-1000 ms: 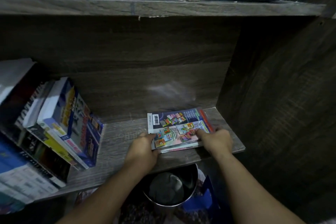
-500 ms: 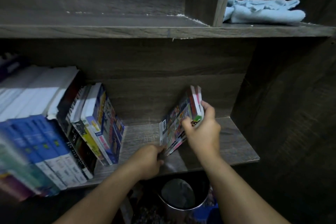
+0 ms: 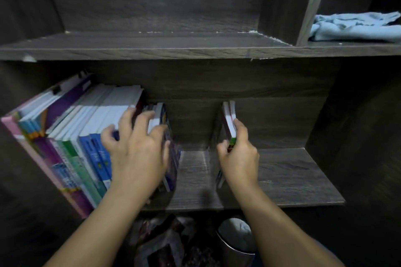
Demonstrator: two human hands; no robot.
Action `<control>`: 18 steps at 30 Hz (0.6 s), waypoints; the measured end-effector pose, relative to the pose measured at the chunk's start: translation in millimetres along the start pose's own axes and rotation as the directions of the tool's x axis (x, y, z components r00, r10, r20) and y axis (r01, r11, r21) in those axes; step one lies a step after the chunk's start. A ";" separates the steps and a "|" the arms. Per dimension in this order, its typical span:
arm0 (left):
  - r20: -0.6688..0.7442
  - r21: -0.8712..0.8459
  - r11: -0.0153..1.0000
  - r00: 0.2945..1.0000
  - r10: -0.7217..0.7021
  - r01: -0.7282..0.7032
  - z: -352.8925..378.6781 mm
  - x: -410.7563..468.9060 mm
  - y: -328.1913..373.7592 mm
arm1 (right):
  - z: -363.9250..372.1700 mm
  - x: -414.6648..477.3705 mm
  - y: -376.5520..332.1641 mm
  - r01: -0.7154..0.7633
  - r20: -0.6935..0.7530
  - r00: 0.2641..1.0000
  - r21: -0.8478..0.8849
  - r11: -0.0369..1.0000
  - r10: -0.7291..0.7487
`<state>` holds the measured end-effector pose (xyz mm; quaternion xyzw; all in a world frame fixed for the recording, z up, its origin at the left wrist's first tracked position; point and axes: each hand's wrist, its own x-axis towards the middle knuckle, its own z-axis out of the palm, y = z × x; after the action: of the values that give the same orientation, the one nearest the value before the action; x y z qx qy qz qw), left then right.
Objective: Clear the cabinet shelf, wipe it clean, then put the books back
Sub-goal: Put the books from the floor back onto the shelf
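Fingers of the right hand [image 3: 240, 158] pinch thin books [image 3: 230, 119] upright; left hand [image 3: 138, 154] spreads on book row [image 3: 86, 128]; cloth [image 3: 351, 28] lies above.

Both forearms, left hand [image 3: 138, 154] and right hand [image 3: 239, 158] are bare.

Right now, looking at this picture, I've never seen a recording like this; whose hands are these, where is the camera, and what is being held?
There is no machine: these are a person's two bare hands, filmed by a wide-angle camera worn on the head, looking down. The left hand rests spread on a row of standing books at the left of the dark wooden shelf. The right hand grips a thin stack of colourful booklets stood on edge, apart from the row. A light blue cloth lies on the shelf above.
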<state>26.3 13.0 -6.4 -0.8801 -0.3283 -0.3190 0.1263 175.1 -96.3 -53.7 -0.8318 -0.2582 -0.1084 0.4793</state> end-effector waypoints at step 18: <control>0.032 0.021 1.000 1.000 0.000 -0.001 -0.3 18.4 -46.4 | 58.9 -24.0 -44.1 0.064 0.436 0.899 -0.047 0.997 -0.037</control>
<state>6.3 57.0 6.3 -0.8837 -0.3333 -0.3015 0.1305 127.4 -35.9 -61.8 -0.8420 -0.3766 0.0597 0.3816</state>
